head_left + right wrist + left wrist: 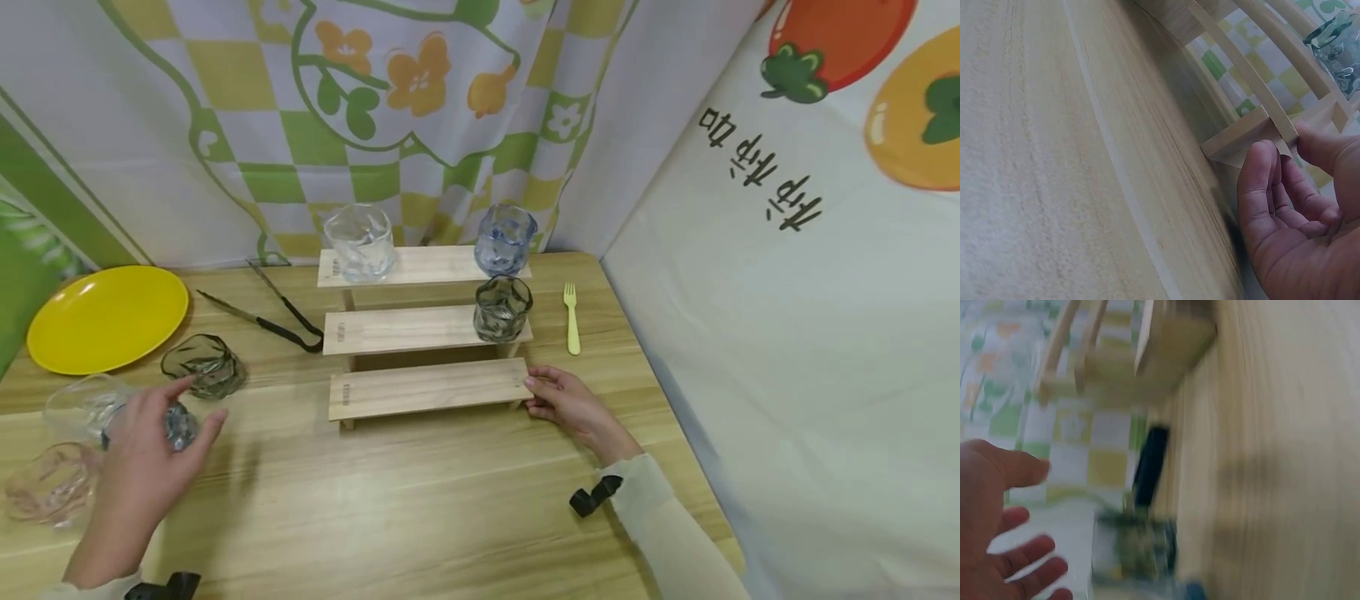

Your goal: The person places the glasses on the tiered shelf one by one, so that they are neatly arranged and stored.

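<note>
1. Head view, left side: the left hand [146,450] is held above the wooden table [390,508], its forearm brought in from the near left. The thumb and forefinger are spread wide, with nothing seen gripped between them. A bluish faceted glass tumbler [182,427] is partly covered by the hand; whether it is touched cannot be told.
2. Head view, about that hand: a clear glass tumbler [78,404] is seen to its left, a pale pink glass tumbler [56,487] at the near left, and a smoky grey glass tumbler [213,371] just beyond the fingertips.
3. Head view, right side: the right forearm is angled in from the near right. The right end of the lowest step of a three-step pale wooden rack [427,390] is pinched by the right hand [570,407]. The rack is placed mid-table, towards the far curtain [322,142].
4. Left wrist view: the thumb is parted from the loosely extended fingers, the palm left unfilled; the smoky tumbler beyond is blurred.
5. Right wrist view: the thumb is set against the step's end, and the fingers are bent in towards it.
</note>
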Demonstrator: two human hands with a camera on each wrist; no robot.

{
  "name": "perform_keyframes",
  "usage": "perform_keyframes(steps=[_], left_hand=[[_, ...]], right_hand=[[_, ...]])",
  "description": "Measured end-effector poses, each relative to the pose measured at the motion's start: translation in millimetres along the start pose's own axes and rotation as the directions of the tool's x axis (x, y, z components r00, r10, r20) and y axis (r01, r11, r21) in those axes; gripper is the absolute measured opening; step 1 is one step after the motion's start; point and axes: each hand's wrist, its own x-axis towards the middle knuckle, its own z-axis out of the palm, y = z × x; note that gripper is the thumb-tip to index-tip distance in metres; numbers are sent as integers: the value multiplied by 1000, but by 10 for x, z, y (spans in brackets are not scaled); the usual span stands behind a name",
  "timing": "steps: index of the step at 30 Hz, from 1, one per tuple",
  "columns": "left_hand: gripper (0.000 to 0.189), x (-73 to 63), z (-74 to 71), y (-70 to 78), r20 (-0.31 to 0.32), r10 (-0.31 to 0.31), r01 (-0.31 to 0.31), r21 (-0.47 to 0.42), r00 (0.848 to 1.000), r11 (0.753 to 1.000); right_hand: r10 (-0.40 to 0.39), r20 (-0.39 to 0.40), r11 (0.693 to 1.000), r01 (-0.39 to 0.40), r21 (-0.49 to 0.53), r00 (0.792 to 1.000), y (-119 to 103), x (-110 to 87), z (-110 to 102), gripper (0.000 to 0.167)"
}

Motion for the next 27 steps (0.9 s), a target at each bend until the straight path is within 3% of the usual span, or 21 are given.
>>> perform_keyframes(steps=[4, 7, 12, 18, 27], left_hand=[[71, -59, -138, -233, 38, -161, 158, 76, 986, 984], [77, -78, -165, -333, 58, -204, 198, 101, 977, 975], [80, -102, -165, -399, 56, -227, 219, 125, 972, 968], [84, -110, -142, -376, 56, -243, 234, 132, 968, 963], [92, -164, -81, -370, 46, -168, 164, 84, 985, 983]], right_hand=[[-10, -4, 1000, 10, 3, 1000, -7, -12, -2, 44], [-9, -8, 1000, 9, 8, 1000, -2, -10, -6, 43], [-3, -2, 1000, 3, 7, 1000, 23, 14, -2, 41], [-2, -9, 1000, 2, 9, 1000, 24, 11, 13, 40], [0, -6, 1000, 0, 20, 1000, 10, -3, 19, 40]])
